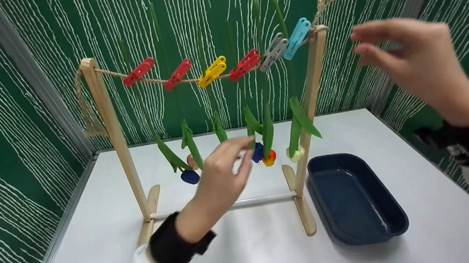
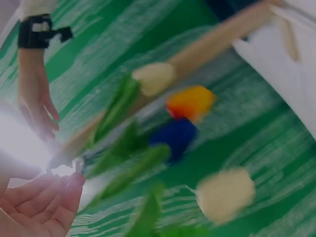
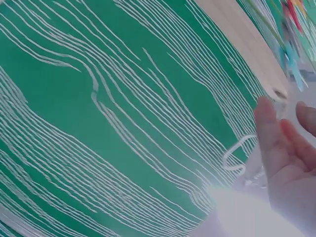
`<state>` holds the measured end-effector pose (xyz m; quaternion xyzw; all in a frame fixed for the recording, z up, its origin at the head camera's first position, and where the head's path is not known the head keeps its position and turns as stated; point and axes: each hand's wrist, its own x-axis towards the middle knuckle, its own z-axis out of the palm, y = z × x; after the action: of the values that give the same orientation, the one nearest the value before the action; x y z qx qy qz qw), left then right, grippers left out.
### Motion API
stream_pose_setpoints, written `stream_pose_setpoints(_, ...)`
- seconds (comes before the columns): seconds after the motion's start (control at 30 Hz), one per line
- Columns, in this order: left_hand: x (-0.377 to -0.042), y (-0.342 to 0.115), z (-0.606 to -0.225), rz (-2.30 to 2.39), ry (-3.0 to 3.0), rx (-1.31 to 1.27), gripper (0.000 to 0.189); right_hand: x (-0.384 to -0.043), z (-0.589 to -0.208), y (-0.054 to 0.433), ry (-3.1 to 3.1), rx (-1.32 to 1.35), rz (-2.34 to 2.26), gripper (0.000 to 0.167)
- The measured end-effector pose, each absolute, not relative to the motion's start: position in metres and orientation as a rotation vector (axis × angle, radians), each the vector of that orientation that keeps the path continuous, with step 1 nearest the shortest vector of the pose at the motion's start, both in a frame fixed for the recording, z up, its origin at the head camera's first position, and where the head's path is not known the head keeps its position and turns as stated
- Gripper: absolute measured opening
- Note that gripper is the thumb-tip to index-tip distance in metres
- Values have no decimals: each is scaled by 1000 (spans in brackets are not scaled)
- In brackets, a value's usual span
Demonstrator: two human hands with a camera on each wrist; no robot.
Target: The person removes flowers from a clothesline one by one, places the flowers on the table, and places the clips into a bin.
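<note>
Green-stemmed tulips (image 1: pixel 296 154) hang heads-down from clothespins (image 1: pixel 296 40) on the rope (image 1: pixel 110 73), just beyond your left hand (image 1: pixel 221 173), its thumb and fingertips apart. Your right hand (image 1: pixel 427 56) (also parted, gripping nothing) hovers right of the wooden frame (image 1: pixel 314 84). Pegging looks finished; the next move probably calls for drawing both hands clear.

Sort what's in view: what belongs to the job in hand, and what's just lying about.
Part of the job:
hanging tulips
clothespins
rope
wooden stand

Just lying about, it seems:
dark blue tub, empty, beside the stand, no hand on it
</note>
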<state>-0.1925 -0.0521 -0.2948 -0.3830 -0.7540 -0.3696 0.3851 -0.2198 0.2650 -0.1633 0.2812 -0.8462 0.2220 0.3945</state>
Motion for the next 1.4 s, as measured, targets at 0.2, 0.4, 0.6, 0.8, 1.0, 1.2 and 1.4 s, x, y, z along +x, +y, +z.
stream_pose_setpoints(0.2, -212, -16, -275, -1274, -1951, -999, 30, -236, -133, 251, -2197, 724, 521, 34)
stream_pose_setpoints(0.4, -221, 15, -269, -1539, -1966, -927, 42, -250, -115, 238, -2264, 771, 468, 37)
stream_pose_setpoints(0.6, -222, 43, -261, -1552, -1986, -854, 55, -259, -101, 236, -2324, 785, 356, 34)
stream_pose_setpoints(0.8, -228, 61, -251, -1634, -1960, -800, 61, -265, -92, 236, -2490, 795, 266, 37)
stream_pose_setpoints(1.0, -239, 70, -245, -1630, -1916, -735, 54, -271, -87, 232, -2592, 838, 263, 39)
stream_pose_setpoints(1.2, -250, 74, -246, -1607, -1813, -688, 27, -275, -85, 225, -2612, 863, 300, 33)
stream_pose_setpoints(1.4, -255, 76, -248, -1629, -1742, -704, 17, -276, -84, 225, -2628, 861, 346, 32)
